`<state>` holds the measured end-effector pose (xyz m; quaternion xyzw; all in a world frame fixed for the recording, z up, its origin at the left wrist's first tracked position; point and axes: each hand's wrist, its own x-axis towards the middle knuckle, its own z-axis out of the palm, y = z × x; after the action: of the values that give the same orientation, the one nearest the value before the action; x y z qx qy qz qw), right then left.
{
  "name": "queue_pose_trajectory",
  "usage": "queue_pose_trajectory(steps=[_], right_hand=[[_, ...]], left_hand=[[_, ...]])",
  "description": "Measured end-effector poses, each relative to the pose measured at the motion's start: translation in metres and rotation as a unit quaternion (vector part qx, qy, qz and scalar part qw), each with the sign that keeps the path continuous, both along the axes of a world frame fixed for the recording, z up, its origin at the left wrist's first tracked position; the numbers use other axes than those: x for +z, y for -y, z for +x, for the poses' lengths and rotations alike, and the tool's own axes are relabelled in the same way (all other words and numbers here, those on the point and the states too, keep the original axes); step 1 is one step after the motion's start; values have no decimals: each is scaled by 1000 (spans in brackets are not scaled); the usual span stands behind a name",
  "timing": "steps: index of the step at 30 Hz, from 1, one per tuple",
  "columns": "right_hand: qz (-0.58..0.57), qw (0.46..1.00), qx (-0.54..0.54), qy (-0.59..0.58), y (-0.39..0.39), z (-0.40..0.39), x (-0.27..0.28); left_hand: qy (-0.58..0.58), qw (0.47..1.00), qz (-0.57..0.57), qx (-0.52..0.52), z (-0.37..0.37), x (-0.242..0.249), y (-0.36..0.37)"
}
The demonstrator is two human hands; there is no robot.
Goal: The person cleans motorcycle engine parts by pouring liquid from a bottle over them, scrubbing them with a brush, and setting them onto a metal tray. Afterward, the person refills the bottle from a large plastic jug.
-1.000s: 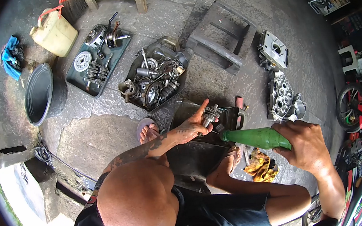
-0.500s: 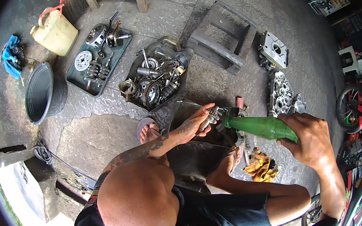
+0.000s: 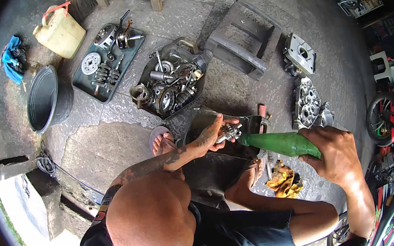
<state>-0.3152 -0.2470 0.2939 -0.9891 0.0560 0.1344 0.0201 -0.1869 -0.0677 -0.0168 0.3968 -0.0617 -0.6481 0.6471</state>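
Note:
My left hand is closed around a metal gear shaft, held over a dark open container. My right hand grips a green glass bottle by its wide end. The bottle lies nearly level, its mouth pointing left, right at the gear shaft. Below the bottle, a yellow, oil-stained rag rests on the floor. Part of the container is hidden behind my left hand.
Ahead stands a cut-open jug full of engine parts, with a tray of gears and a crankshaft to its left. A low stool, engine casings, a black basin and a jerrycan surround the work area.
My left hand has turned and lowered slightly, and the gear shaft in it has rotated. The bottle, still in my right hand, has shifted a little left and levelled slightly.

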Motion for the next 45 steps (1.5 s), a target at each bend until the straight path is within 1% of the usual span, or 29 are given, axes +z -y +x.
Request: queue_pose_trajectory(steps=[2, 7, 12, 14, 15, 17, 18, 20, 21, 22, 24, 26, 27, 31, 33, 37, 39, 40, 42, 43, 45], right_hand=[[-10, 999, 27, -24, -2, 0, 2], [9, 1000, 18, -13, -3, -1, 1], [23, 999, 30, -5, -6, -1, -4], [23, 999, 27, -18, -7, -2, -5], [23, 999, 27, -18, -7, -2, -5], [19, 999, 38, -26, -8, -3, -4], [18, 999, 37, -26, -8, -3, -4], [26, 999, 31, -35, -7, -4, -5], [26, 999, 31, -35, -6, -5, -5], [25, 999, 26, -13, -3, -5, -4], [24, 999, 19, 7, 0, -4, -2], [4, 999, 14, 39, 2, -2, 2], [-1, 1000, 1, 31, 1, 0, 6], [3, 998, 27, 57, 1, -2, 6], [-1, 999, 29, 30, 1, -4, 7], [-22, 1000, 8, 17, 3, -5, 11], [-15, 999, 11, 28, 2, -5, 13], [-15, 999, 12, 28, 2, -5, 13], [0, 999, 21, 29, 1, -6, 13], [0, 999, 20, 29, 1, -7, 14], [4, 999, 14, 29, 2, -6, 14]], left_hand=[[-35, 999, -6, 9, 0, -4, -1], [-101, 994, -32, 32, 1, -7, 0], [-71, 997, -25, 29, 5, 9, 0], [-111, 993, -44, 22, 4, 7, 0], [-111, 993, -44, 22, 4, 7, 1], [-205, 978, 15, 41, 3, 8, 4], [-205, 978, 15, 40, 2, 3, 5], [-210, 975, -23, 70, -2, -11, 7], [-199, 975, -77, 56, -1, -16, 4], [-199, 975, -77, 56, 0, -21, 1], [-243, 962, -124, 3, 2, -23, -2], [-253, 957, -138, -9, 3, -23, -4], [-264, 952, -153, -21, 3, -22, -4], [-239, 963, -126, -18, 2, -18, -3], [-217, 968, -121, -7, 1, -19, -3], [-227, 963, -146, -6, 3, -20, -1], [-206, 972, -109, -17, 4, -11, 0], [-206, 972, -109, -17, 4, -12, 0], [-238, 962, -130, -26, 2, -16, 1], [-238, 962, -130, -27, 2, -18, 1], [-247, 953, -167, -42, 3, -21, 1]])
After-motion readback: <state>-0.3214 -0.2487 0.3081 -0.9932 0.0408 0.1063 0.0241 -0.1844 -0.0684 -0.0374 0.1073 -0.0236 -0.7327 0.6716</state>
